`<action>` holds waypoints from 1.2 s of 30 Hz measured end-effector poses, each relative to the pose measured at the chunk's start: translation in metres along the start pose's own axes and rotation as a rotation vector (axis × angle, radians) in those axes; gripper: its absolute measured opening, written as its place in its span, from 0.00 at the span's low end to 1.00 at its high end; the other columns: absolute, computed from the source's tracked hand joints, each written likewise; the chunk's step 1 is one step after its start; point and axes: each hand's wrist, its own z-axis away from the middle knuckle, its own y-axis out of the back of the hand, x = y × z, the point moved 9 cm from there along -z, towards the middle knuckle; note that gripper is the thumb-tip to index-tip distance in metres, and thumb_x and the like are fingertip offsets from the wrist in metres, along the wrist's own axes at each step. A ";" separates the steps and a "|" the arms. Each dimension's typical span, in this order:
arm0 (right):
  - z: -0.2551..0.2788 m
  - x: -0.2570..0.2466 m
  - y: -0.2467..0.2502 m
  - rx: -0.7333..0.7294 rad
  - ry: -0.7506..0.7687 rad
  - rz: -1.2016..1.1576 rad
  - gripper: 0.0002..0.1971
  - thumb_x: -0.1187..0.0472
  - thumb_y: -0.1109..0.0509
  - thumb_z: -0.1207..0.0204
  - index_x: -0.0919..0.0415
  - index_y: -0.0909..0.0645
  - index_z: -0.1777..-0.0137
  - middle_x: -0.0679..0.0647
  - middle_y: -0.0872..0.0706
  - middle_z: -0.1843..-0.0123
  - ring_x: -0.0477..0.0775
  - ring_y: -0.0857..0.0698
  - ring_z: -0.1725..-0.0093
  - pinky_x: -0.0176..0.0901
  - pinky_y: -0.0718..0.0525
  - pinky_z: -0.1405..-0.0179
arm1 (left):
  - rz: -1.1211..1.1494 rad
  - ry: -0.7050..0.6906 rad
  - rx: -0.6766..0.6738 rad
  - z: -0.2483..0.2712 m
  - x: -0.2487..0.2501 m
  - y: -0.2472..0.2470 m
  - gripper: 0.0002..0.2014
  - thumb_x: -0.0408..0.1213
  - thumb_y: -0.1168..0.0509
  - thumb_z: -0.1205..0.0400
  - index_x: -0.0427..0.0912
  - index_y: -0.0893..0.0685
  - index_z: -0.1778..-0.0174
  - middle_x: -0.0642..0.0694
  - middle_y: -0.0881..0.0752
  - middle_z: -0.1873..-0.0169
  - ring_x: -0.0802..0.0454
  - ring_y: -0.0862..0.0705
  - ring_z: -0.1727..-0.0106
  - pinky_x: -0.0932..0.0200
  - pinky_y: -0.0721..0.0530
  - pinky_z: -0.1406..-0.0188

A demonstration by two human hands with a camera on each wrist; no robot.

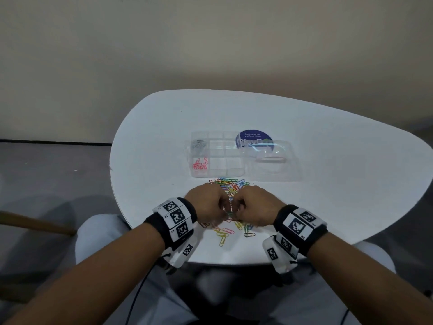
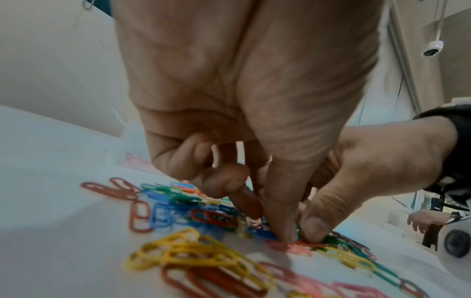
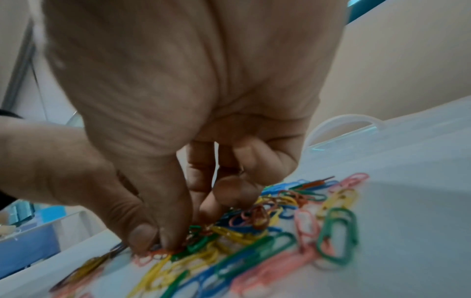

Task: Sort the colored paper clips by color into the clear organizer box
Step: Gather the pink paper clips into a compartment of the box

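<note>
Lower frame, head view: left hand (image 1: 206, 202) and right hand (image 1: 254, 204), knuckles up and fingers curled, meet over the loose paper clips (image 1: 228, 186) on the white table (image 1: 152, 137); the fingertips are hidden there. The left wrist view shows the left thumb (image 2: 282, 227) and the right thumb pressed down together into the pile, seemingly pinching clips; which clip cannot be made out. The right wrist view shows the same pinch, blurred. Clips: mixed yellow, green, blue, red, pink. Middle frame: clear organizer box (image 1: 216, 156), open, pink clips (image 1: 199, 164) in its lower left compartment, grey ones (image 1: 199, 144) in the upper left. Right of it: clear lid (image 1: 273, 160), partly covering a blue round sticker (image 1: 254, 137), its text too small to read.
</note>
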 end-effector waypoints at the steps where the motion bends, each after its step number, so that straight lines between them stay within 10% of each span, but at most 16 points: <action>1: 0.000 0.001 0.001 -0.002 -0.002 -0.012 0.11 0.60 0.27 0.30 0.48 0.21 0.72 0.44 0.16 0.66 0.51 0.16 0.62 0.42 0.19 0.63 | 0.006 0.001 0.003 0.000 -0.001 0.002 0.03 0.41 0.27 0.28 0.53 0.13 0.67 0.56 0.11 0.69 0.57 0.14 0.64 0.56 0.13 0.60; 18: -0.009 -0.013 0.007 0.017 0.057 0.052 0.04 0.58 0.29 0.25 0.50 0.12 0.55 0.41 0.16 0.59 0.49 0.16 0.54 0.42 0.20 0.58 | -0.082 0.131 0.165 0.017 -0.037 0.037 0.05 0.39 0.30 0.23 0.54 0.11 0.55 0.58 0.14 0.56 0.55 0.16 0.52 0.61 0.23 0.58; 27: -0.018 -0.020 0.002 -0.072 0.024 0.149 0.05 0.63 0.31 0.30 0.53 0.15 0.60 0.45 0.14 0.59 0.53 0.14 0.55 0.43 0.18 0.59 | -0.033 0.013 0.001 0.023 -0.012 0.001 0.10 0.37 0.27 0.28 0.55 0.08 0.54 0.59 0.13 0.69 0.58 0.13 0.58 0.55 0.13 0.53; 36: -0.014 -0.001 0.027 0.028 0.055 -0.089 0.04 0.67 0.27 0.31 0.56 0.15 0.63 0.49 0.11 0.60 0.50 0.14 0.57 0.47 0.14 0.57 | 0.025 -0.025 0.070 0.025 -0.019 0.011 0.06 0.43 0.25 0.26 0.55 0.07 0.55 0.56 0.09 0.60 0.59 0.15 0.58 0.58 0.16 0.56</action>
